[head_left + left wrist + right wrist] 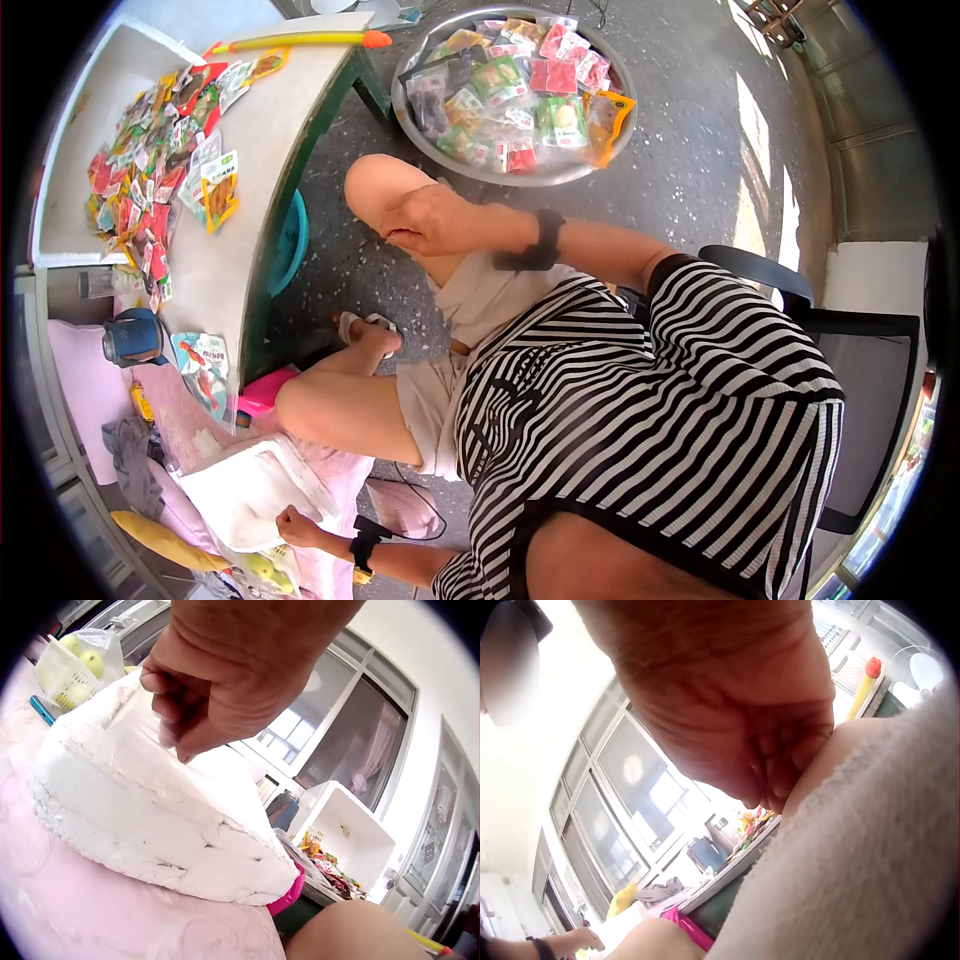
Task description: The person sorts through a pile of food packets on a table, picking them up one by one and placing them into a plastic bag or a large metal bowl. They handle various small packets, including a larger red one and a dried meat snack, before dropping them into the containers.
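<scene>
My left hand [297, 526] is over the near edge of a white foam box [225, 490]. In the left wrist view, the fingers of the left hand [225, 682] are curled in toward the thumb above the foam box [150, 817], whose walls are chipped. I cannot tell whether they pinch something. My right hand [432, 220] rests on the bare knee, its fingers loosely curled with nothing visible in them. The right wrist view shows this right hand [742, 727] palm side against the leg.
A metal basin [410, 125] of snack packets stands on the floor. On the green-edged table [290, 110], a large foam box [65, 190] holds many small packets. A blue cup [135, 337] and a yellow stick [300, 40] lie nearby. Green fruit [91, 664] sits beside the left hand.
</scene>
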The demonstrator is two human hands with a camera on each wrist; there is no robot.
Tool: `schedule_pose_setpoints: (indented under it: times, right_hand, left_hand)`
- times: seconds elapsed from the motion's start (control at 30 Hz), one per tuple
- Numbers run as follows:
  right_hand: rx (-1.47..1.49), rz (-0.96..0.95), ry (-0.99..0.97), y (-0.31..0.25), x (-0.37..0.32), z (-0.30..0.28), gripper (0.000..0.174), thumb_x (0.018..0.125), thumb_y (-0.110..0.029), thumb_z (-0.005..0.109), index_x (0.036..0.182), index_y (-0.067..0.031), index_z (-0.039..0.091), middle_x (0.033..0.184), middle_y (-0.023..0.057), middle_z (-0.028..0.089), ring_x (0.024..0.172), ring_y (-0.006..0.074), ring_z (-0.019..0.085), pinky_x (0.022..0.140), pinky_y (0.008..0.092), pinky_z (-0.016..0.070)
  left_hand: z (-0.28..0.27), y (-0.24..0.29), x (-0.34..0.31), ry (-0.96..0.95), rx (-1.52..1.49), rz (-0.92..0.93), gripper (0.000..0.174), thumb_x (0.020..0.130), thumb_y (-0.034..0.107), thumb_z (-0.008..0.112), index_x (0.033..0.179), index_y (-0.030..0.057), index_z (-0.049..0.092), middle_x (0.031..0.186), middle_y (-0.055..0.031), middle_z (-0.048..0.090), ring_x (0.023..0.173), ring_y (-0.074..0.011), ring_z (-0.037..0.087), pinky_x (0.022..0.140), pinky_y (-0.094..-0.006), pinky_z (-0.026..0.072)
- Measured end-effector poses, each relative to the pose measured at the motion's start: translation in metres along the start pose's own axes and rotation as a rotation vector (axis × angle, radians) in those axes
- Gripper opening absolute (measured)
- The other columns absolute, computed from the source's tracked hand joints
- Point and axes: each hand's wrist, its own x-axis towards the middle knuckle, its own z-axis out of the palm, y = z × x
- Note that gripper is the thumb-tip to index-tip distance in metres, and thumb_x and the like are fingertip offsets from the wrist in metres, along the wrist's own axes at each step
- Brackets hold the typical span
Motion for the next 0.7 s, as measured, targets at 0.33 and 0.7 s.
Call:
schedule_pose_setpoints:
  times: [0.33, 0.7]
  right_hand:
    - [-0.01, 0.031, 0.005, 0.001, 0.003, -0.004, 0.01, 0.08, -0.017, 0.065, 0.086, -0.0097, 0.066, 0.079, 0.0067, 0.062, 0.078, 0.0264, 0.061, 0.069, 0.0382, 0.047]
    - [0.373, 0.087, -0.175, -0.054, 0.072, -0.008, 0.012, 0.082, -0.015, 0.063, 0.084, -0.0048, 0.069, 0.08, 0.0147, 0.067, 0.077, 0.0245, 0.066, 0.074, 0.0374, 0.0491]
  left_hand:
    - [-0.031, 0.049, 0.012, 0.18, -0.387, -0.126, 0.033, 0.081, 0.025, 0.071, 0.067, -0.0002, 0.056, 0.064, -0.005, 0.053, 0.06, -0.0174, 0.045, 0.061, -0.0326, 0.0419]
    - [-0.026, 0.227, -0.001, -0.216, -1.334, 0.067, 0.01, 0.079, -0.002, 0.07, 0.079, 0.0034, 0.062, 0.075, 0.0025, 0.057, 0.072, -0.0064, 0.05, 0.072, -0.0182, 0.04]
